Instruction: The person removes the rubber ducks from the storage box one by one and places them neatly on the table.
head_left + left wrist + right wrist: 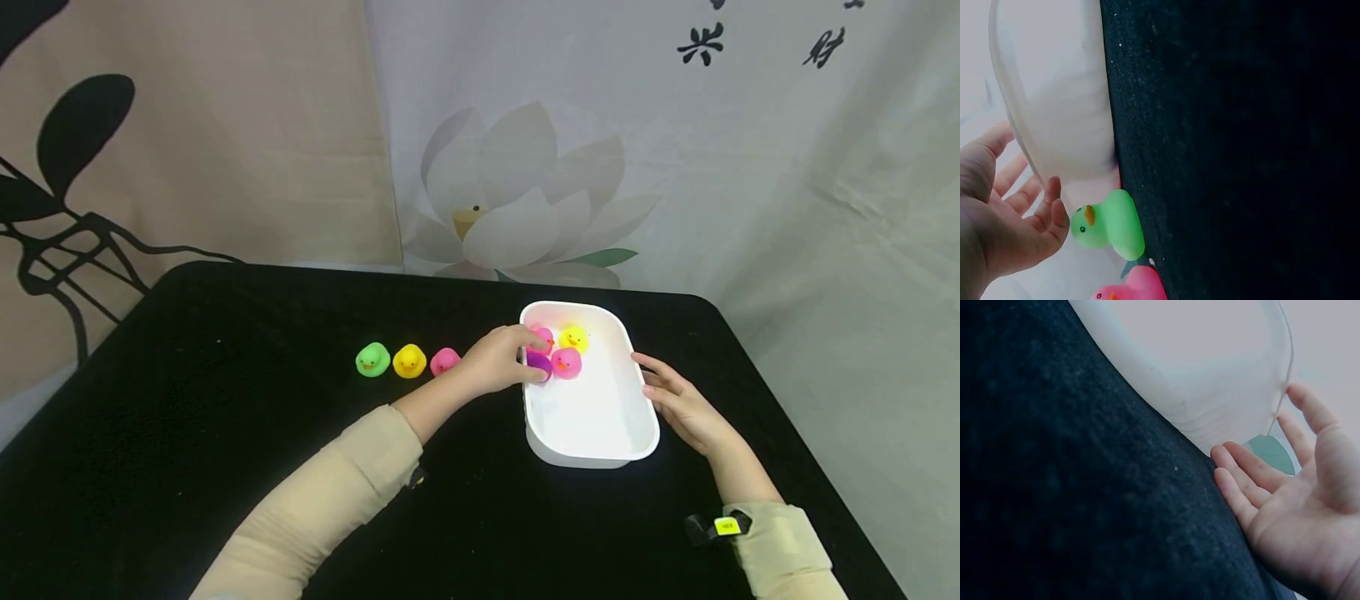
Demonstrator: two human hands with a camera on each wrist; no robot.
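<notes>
My left hand (495, 358) reaches over the left rim of a white plastic tub (592, 417), its thumb and fingers around a purple toy duck (538, 365) inside. Close by in the tub sit two pink ducks (566, 363) and a yellow duck (573, 338). In the left wrist view, a green duck (1116, 225) stands outside the tub beside the little finger; the purple one is hidden there. At the opposite side, my right hand (686, 408) touches the tub's rim and outer wall with extended fingers (1254, 465).
Left of the tub, a green duck (372, 360), a yellow duck (409, 361) and a partly covered pink duck (445, 360) stand in a row on the black tablecloth (225, 400). Behind the table hangs a printed curtain (300, 125).
</notes>
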